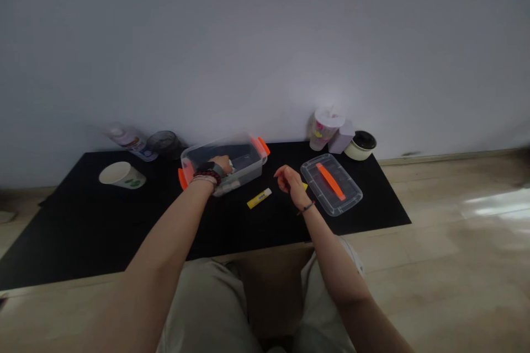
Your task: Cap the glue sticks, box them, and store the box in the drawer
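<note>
clear rectangular plastic box (223,168) with orange end handles (260,146) | right of box: clear plastic lid (314,174) with orange strip (330,181); yellow stick (257,199) with white cap (268,192) | left of box: white paper cup (118,174) with green pattern (132,180) | beneath box: matte black tabletop (124,220)

Our black table (103,231), an orange-handled clear tub (244,168), a clear lid (314,171), a yellow glue stick (259,198) between them, a paper cup (122,175) on its side

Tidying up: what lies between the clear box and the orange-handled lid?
Head view: a yellow glue stick, the right hand, a yellow tip behind it.
</note>
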Motion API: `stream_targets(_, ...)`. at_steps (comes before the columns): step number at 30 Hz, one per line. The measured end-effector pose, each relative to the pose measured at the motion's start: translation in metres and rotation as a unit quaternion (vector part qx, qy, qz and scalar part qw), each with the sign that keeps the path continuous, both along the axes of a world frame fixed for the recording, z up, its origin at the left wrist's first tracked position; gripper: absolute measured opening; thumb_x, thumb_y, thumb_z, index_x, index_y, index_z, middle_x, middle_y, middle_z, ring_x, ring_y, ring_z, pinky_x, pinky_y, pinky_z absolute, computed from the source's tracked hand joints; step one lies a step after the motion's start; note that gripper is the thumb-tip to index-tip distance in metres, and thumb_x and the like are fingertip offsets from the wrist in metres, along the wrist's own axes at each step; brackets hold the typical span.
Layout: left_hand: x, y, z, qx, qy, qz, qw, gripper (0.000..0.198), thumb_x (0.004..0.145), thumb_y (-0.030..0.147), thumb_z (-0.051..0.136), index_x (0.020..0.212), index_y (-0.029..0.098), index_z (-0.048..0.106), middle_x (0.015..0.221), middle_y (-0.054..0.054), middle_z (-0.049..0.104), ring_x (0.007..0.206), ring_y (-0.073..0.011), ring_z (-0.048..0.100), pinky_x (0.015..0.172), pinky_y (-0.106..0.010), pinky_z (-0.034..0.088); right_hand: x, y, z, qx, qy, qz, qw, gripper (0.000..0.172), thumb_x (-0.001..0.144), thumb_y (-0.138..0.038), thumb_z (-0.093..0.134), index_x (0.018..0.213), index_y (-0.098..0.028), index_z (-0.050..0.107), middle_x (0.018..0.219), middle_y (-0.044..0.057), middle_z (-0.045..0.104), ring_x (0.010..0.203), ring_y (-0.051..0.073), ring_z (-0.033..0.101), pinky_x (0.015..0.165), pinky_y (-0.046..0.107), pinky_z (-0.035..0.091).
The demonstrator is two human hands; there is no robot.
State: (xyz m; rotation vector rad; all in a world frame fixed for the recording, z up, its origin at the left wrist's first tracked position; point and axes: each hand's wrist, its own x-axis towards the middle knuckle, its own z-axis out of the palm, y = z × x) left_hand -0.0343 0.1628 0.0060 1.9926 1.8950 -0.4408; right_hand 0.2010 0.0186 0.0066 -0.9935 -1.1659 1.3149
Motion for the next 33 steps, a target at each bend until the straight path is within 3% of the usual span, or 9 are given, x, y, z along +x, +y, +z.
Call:
stream_targets(3,0.001,-0.002,0.008,0.003,0.005,-0.002,1.000,0.059,0.072,0.030,0.071,0.127,0.011,0.061,0.120,-0.024,0.068,0.110,-0.0381,0.065,0.084,-0.038,0.051,0.000,0.001,-0.002,0.005,0.004,0.001,1.000,0.055,0.084,-0.075,0.047,0.081,-0.021,0.058,0.056,-0.005,0.038,0.049,0.009,0.031,0.046,0.024,0.022)
stream_targets(6,0.010,-0.016,0.028,0.083,-0.061,-0.016,0.995,0.055,0.083,0.036,0.062,0.134,0.017,0.056,0.115,-0.017,0.070,0.107,-0.0334,0.065,0.083,-0.037,0.050,0.001,0.003,-0.004,-0.006,0.012,-0.014,1.000,0.057,0.085,-0.075,0.045,0.079,-0.020,0.058,0.054,-0.005,0.038,0.048,0.009,0.032,0.045,0.023,0.022)
stream_targets(9,0.030,-0.054,0.049,0.234,-0.223,-0.039,0.946,0.039,0.093,0.036,0.048,0.127,0.020,0.060,0.094,-0.008,0.071,0.088,-0.0232,0.066,0.079,-0.032,0.049,0.002,0.006,-0.007,-0.030,0.016,-0.042,0.999,0.059,0.086,-0.076,0.042,0.077,-0.020,0.058,0.052,-0.005,0.038,0.045,0.009,0.031,0.043,0.023,0.022)
stream_targets(11,0.045,-0.088,0.053,0.279,-0.311,-0.065,0.906,0.035,0.095,0.036,0.046,0.121,0.019,0.062,0.089,-0.006,0.068,0.079,-0.0196,0.063,0.077,-0.030,0.049,0.003,0.007,-0.009,-0.044,0.010,-0.061,0.997,0.060,0.087,-0.076,0.040,0.076,-0.020,0.058,0.052,-0.006,0.037,0.044,0.009,0.030,0.043,0.024,0.022)
stream_targets(13,0.058,-0.121,0.044,0.283,-0.355,-0.104,0.885,0.029,0.095,0.033,0.047,0.113,0.019,0.065,0.092,-0.006,0.067,0.081,-0.0190,0.062,0.080,-0.030,0.049,0.006,0.008,-0.010,-0.049,-0.011,-0.077,0.996,0.060,0.088,-0.076,0.037,0.076,-0.020,0.057,0.052,-0.006,0.037,0.044,0.009,0.030,0.043,0.024,0.022)
stream_targets(17,0.066,-0.157,0.004,0.271,-0.336,-0.128,0.893,0.027,0.096,0.029,0.046,0.114,0.020,0.065,0.109,-0.010,0.065,0.103,-0.0235,0.060,0.094,-0.035,0.047,0.025,0.009,-0.013,-0.008,-0.174,-0.117,0.978,0.051,0.092,-0.067,0.040,0.077,-0.021,0.056,0.055,-0.005,0.040,0.050,0.011,0.037,0.050,0.025,0.028)
stream_targets(21,0.060,-0.161,-0.025,0.254,-0.266,-0.112,0.923,0.031,0.096,0.025,0.047,0.122,0.018,0.062,0.123,-0.013,0.060,0.115,-0.0272,0.056,0.101,-0.039,0.045,0.052,0.009,-0.013,-0.019,-0.411,-0.183,0.893,0.033,0.094,-0.048,0.050,0.078,-0.021,0.057,0.065,-0.001,0.054,0.062,0.015,0.051,0.061,0.026,0.034)
stream_targets(27,0.060,-0.163,-0.033,0.237,-0.139,-0.101,0.956,0.034,0.095,0.032,0.051,0.122,0.017,0.064,0.127,-0.015,0.060,0.115,-0.0317,0.055,0.090,-0.042,0.047,0.066,0.007,-0.013,-0.134,-0.615,-0.115,0.768,0.020,0.093,-0.037,0.057,0.096,-0.019,0.066,0.096,0.011,0.069,0.090,0.024,0.064,0.072,0.031,0.043)
stream_targets(33,0.063,-0.162,-0.043,0.241,-0.085,-0.115,0.960,0.032,0.093,0.032,0.054,0.118,0.017,0.067,0.127,-0.013,0.061,0.116,-0.0301,0.054,0.087,-0.041,0.047,0.068,0.004,-0.015,-0.189,-0.670,-0.029,0.717,0.031,0.087,-0.034,0.068,0.115,-0.021,0.066,0.124,0.011,0.064,0.108,0.025,0.064,0.084,0.032,0.048)
